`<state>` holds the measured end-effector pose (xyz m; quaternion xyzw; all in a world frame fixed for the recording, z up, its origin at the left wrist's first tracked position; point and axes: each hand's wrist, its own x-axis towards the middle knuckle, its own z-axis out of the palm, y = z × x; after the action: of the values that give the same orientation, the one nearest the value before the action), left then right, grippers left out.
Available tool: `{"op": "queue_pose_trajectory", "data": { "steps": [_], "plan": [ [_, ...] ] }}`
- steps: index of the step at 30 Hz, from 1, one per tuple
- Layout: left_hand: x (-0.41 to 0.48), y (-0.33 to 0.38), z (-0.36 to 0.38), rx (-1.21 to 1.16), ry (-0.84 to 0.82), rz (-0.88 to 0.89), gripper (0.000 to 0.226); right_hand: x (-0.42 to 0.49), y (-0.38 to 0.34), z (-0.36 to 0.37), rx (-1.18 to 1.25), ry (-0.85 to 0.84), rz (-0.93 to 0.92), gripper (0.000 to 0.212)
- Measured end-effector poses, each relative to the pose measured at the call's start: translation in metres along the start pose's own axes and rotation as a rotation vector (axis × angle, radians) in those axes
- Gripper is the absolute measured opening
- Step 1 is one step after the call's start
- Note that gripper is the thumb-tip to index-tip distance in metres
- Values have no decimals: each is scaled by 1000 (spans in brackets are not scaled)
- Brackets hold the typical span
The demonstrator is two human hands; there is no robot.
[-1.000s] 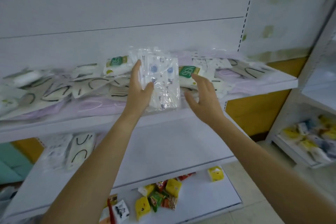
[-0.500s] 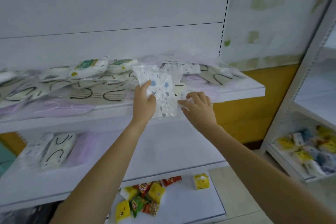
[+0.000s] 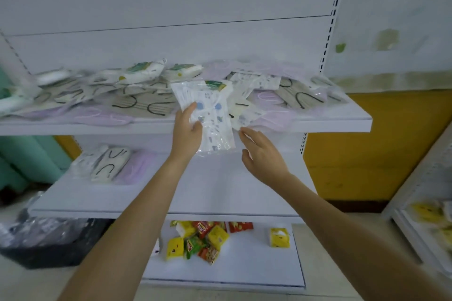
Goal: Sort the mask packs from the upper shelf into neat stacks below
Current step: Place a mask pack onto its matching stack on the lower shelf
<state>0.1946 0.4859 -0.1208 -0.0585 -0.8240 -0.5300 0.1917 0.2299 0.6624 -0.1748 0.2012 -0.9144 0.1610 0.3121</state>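
Clear-plastic mask pack [image 3: 216,127] — print blurred — gripped by left hand [image 3: 187,135]; right hand [image 3: 264,154] relaxed.

The middle mask pack [image 3: 212,115] is white with blue spots. At nine o'clock lie lilac packs [image 3: 97,115] and beige packs [image 3: 144,105] with black curves. At six o'clock lie yellow, red and green packets [image 3: 203,239].

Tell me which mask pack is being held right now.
The clear pack of white masks with blue spots, gripped by the left hand in front of the upper shelf edge. The rest lie flat on shelves; the right hand holds nothing.
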Motion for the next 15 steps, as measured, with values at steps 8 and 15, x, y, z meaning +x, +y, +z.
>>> {"op": "queue_pose_trajectory", "data": {
  "steps": [8,15],
  "plan": [
    [-7,-5,4,4,46,40,47,-52,8,-3,-157,164,-42,37],
    [-59,-27,2,-70,26,20,42,-59,-12,-12,48,244,-163,46]
  ]
}}
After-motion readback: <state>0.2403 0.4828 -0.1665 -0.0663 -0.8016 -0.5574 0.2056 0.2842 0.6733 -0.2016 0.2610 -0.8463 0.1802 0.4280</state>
